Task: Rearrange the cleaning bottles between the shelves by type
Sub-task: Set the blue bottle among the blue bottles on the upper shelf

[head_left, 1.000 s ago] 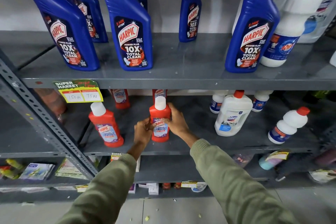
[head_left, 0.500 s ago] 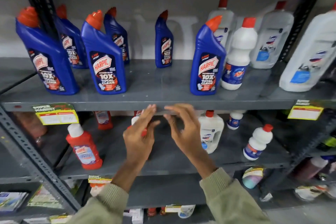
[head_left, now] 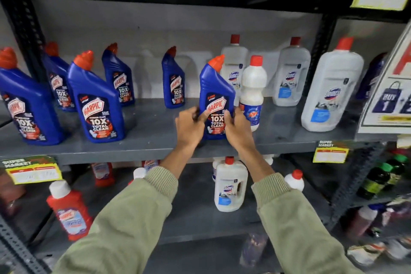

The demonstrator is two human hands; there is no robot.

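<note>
A blue Harpic bottle (head_left: 216, 87) with an orange cap stands near the front of the upper shelf (head_left: 155, 144). My left hand (head_left: 189, 127) grips its left side and my right hand (head_left: 239, 128) its right side, low on the label. Several more blue Harpic bottles (head_left: 95, 100) stand to the left on the same shelf. A small white bottle (head_left: 253, 91) with a red cap stands right beside the held one, and large white Domex bottles (head_left: 332, 89) further right. On the lower shelf (head_left: 200, 218) are red bottles (head_left: 69, 211) and a white Domex bottle (head_left: 230, 184).
Yellow price tags (head_left: 33, 171) hang on the shelf edges. A black upright post (head_left: 320, 51) splits the upper shelf on the right, and a promo sign (head_left: 389, 91) leans at the far right. Dark green bottles (head_left: 378, 182) sit on a right-hand shelf. Packets lie lower down.
Both hands let go of the red bottle on the lower shelf, rose to the upper shelf and took hold of the blue Harpic bottle. The view tilted upward.
</note>
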